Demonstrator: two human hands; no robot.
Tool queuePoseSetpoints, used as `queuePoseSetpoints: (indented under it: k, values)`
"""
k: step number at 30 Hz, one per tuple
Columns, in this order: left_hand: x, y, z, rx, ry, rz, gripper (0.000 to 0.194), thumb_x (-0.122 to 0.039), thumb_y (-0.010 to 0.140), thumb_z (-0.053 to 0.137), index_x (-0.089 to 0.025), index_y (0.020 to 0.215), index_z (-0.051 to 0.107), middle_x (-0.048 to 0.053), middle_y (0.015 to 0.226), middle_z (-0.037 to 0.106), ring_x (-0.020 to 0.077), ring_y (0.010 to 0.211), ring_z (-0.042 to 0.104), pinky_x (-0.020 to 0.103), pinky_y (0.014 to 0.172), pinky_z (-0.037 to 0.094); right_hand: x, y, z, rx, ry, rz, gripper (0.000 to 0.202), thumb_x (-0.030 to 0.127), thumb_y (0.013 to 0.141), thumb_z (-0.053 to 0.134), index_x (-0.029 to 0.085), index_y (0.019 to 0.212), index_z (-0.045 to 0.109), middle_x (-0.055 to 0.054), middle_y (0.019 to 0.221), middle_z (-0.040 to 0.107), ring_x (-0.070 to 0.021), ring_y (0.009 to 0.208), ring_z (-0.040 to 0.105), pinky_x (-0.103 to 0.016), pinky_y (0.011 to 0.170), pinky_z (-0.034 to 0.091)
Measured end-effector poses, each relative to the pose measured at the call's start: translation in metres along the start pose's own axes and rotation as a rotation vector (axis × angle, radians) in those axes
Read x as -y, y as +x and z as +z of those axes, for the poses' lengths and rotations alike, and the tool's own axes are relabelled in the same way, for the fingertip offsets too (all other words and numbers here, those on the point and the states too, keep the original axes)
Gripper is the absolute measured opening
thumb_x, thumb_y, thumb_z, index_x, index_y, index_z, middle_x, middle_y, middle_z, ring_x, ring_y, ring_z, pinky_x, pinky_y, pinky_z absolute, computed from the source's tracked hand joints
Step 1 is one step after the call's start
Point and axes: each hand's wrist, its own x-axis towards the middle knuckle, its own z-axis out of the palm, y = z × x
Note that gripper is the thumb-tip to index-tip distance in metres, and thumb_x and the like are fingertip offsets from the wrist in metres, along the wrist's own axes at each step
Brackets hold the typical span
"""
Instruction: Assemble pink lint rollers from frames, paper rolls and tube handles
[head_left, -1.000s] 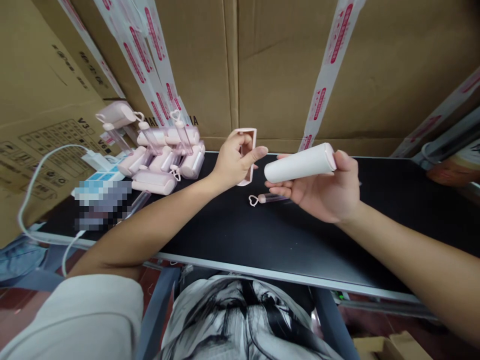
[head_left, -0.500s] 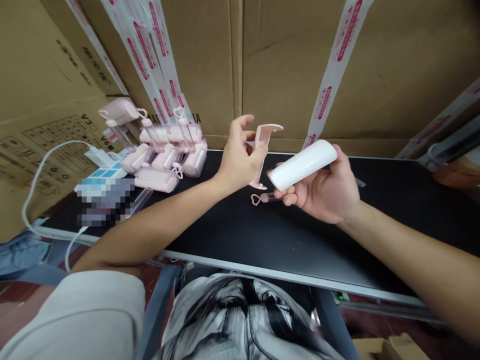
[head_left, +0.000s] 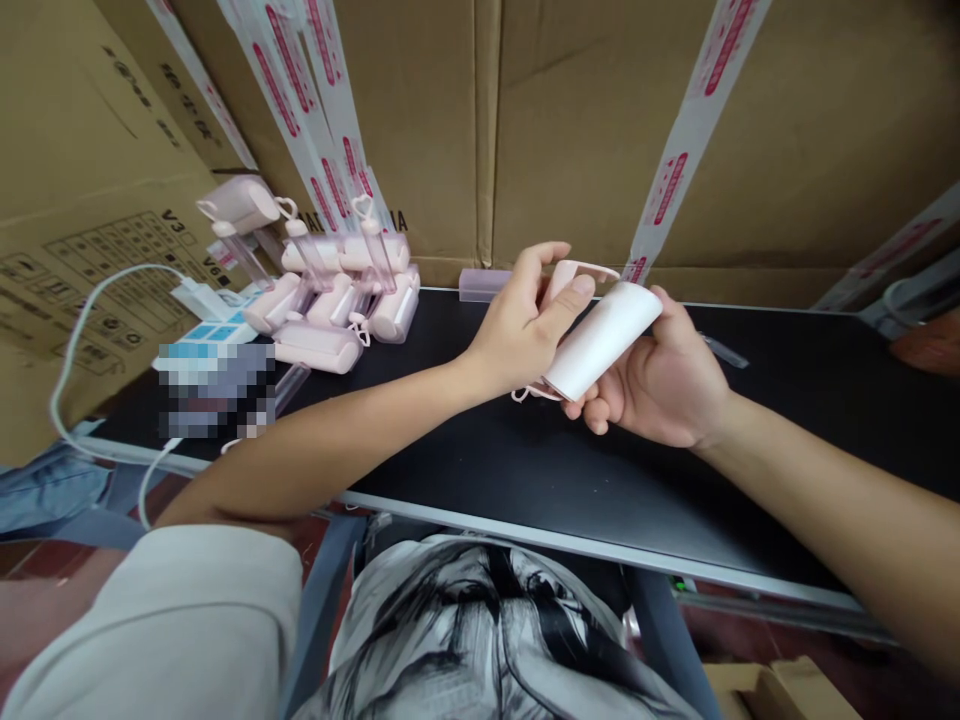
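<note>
My left hand [head_left: 517, 325] grips a pale pink curved frame [head_left: 564, 275], thumb against it, close beside a white cylinder-like part. That smooth white part [head_left: 604, 340] lies tilted in my right hand [head_left: 664, 385], whose fingers wrap round it from below and whose thumb rests at its upper end. Under my left hand a small heart-shaped loop [head_left: 520, 395] shows; the rest of its piece is hidden. The frame's lower end shows just below the white part.
Pink and clear cases [head_left: 319, 345] are stacked at the left, beside a power strip [head_left: 206, 325] with white cables. A translucent lilac block [head_left: 480, 285] lies by the cardboard wall [head_left: 405, 130]. A clear piece [head_left: 724, 350] lies right on the black table [head_left: 480, 460]. Another person's hand [head_left: 926, 345] shows far right.
My left hand has moved right with the pink frame, bringing it up against the white part. The white part has tilted more steeply. The lilac block has come into view.
</note>
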Motion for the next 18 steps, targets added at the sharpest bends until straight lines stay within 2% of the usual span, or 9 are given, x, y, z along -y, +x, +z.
queuePoseSetpoints:
  k: [2, 7, 9, 12, 14, 16, 18]
  values:
    - [-0.007, -0.003, 0.001, -0.031, -0.027, -0.022, 0.048, -0.055, 0.114, 0.034, -0.028, 0.154, 0.032, 0.012, 0.139, 0.064, 0.0248, 0.12, 0.068, 0.042, 0.098, 0.058, 0.0, -0.001, 0.003, -0.028, -0.023, 0.006, 0.087, 0.092, 0.092, 0.04, 0.019, 0.133, 0.066, -0.015, 0.094, 0.082, -0.0316, 0.071, 0.08, -0.041, 0.054, 0.066]
    - [-0.021, -0.012, 0.002, -0.063, -0.024, 0.005, 0.052, -0.059, 0.114, 0.029, -0.028, 0.156, 0.028, 0.012, 0.133, 0.064, 0.0257, 0.116, 0.068, 0.045, 0.098, 0.057, 0.002, -0.008, 0.019, -0.064, -0.008, -0.033, 0.088, 0.092, 0.088, 0.048, 0.028, 0.148, 0.059, -0.013, 0.113, 0.081, -0.0364, 0.095, 0.081, -0.055, 0.077, 0.069]
    - [-0.021, -0.012, -0.001, -0.053, 0.026, 0.053, 0.056, -0.06, 0.113, 0.028, -0.025, 0.157, 0.031, 0.013, 0.133, 0.064, 0.0279, 0.121, 0.066, 0.047, 0.101, 0.055, 0.001, -0.009, 0.023, -0.076, -0.005, -0.07, 0.083, 0.088, 0.088, 0.053, 0.029, 0.146, 0.061, -0.012, 0.112, 0.081, -0.0346, 0.093, 0.08, -0.053, 0.077, 0.069]
    - [-0.017, -0.004, -0.011, -0.025, 0.102, 0.187, 0.062, -0.067, 0.11, 0.033, -0.019, 0.146, 0.049, 0.016, 0.13, 0.065, 0.0294, 0.124, 0.064, 0.048, 0.104, 0.053, -0.001, -0.009, 0.026, -0.11, -0.034, -0.095, 0.069, 0.078, 0.089, 0.059, 0.027, 0.134, 0.067, -0.011, 0.108, 0.08, -0.0313, 0.089, 0.077, -0.045, 0.073, 0.068]
    - [-0.013, 0.003, -0.019, 0.053, 0.151, 0.319, 0.066, -0.073, 0.106, 0.04, -0.018, 0.135, 0.06, 0.016, 0.127, 0.067, 0.0291, 0.12, 0.065, 0.048, 0.104, 0.053, -0.003, -0.008, 0.026, -0.134, -0.064, -0.067, 0.058, 0.071, 0.091, 0.059, 0.024, 0.123, 0.071, -0.011, 0.102, 0.079, -0.0294, 0.086, 0.076, -0.041, 0.069, 0.066]
    - [-0.011, 0.01, -0.028, 0.194, 0.179, 0.443, 0.065, -0.074, 0.103, 0.046, -0.018, 0.13, 0.066, 0.015, 0.122, 0.071, 0.0278, 0.115, 0.067, 0.046, 0.102, 0.053, -0.006, -0.007, 0.025, -0.149, -0.09, -0.025, 0.055, 0.068, 0.091, 0.056, 0.021, 0.114, 0.072, -0.012, 0.095, 0.078, -0.0285, 0.082, 0.074, -0.037, 0.064, 0.063]
    - [-0.01, 0.014, -0.036, 0.332, 0.168, 0.497, 0.062, -0.071, 0.104, 0.049, -0.018, 0.129, 0.068, 0.014, 0.118, 0.073, 0.0258, 0.109, 0.069, 0.041, 0.097, 0.053, -0.008, -0.007, 0.025, -0.145, -0.109, 0.009, 0.055, 0.068, 0.091, 0.053, 0.019, 0.109, 0.073, -0.013, 0.091, 0.078, -0.0278, 0.078, 0.073, -0.035, 0.059, 0.06]
